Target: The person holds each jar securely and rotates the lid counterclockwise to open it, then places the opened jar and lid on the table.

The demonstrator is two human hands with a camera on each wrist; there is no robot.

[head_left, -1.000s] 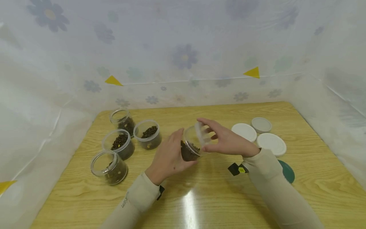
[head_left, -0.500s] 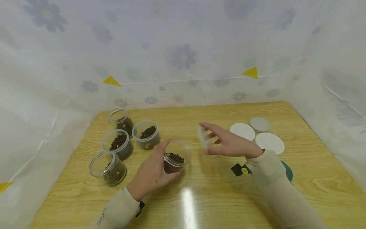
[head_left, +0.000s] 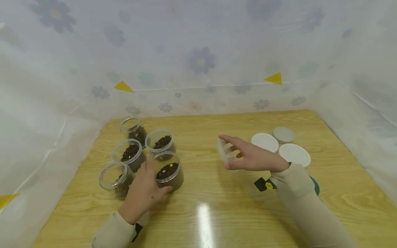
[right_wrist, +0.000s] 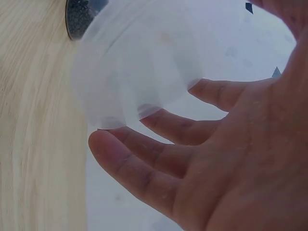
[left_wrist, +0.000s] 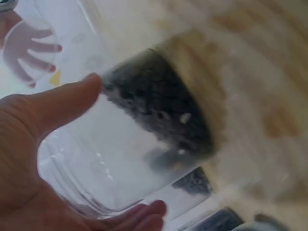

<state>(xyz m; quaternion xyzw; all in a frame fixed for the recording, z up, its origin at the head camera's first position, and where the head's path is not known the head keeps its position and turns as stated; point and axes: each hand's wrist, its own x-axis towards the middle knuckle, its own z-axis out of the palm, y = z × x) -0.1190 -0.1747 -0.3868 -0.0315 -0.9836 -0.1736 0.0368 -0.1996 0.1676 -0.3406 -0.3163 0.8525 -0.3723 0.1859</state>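
My left hand [head_left: 142, 191] grips a clear plastic jar [head_left: 174, 178] of dark brown pellets from its left side. Yellow and white bits lie on the pellets. In the left wrist view the thumb and fingers spread round the wall of the open-topped jar [left_wrist: 130, 125], whose base is close over the table. Right of the jar, my right hand [head_left: 252, 155] holds a translucent round lid [head_left: 224, 153] by its edge, tilted nearly upright above the table. Several fingertips hook the rim of the lid [right_wrist: 134, 67] in the right wrist view.
Beside the left hand stand more lidless jars of pellets: a front one [head_left: 122, 187], a middle one [head_left: 138, 163], a back one [head_left: 136, 136] and another [head_left: 162, 142]. White lids [head_left: 264, 142], a smaller pale lid [head_left: 283, 135] and a partly hidden green lid [head_left: 315, 186] lie at right.
The left hand has carried the jar leftward, away from the lid, to the group of jars. The right hand has kept the lid and shifted slightly right.
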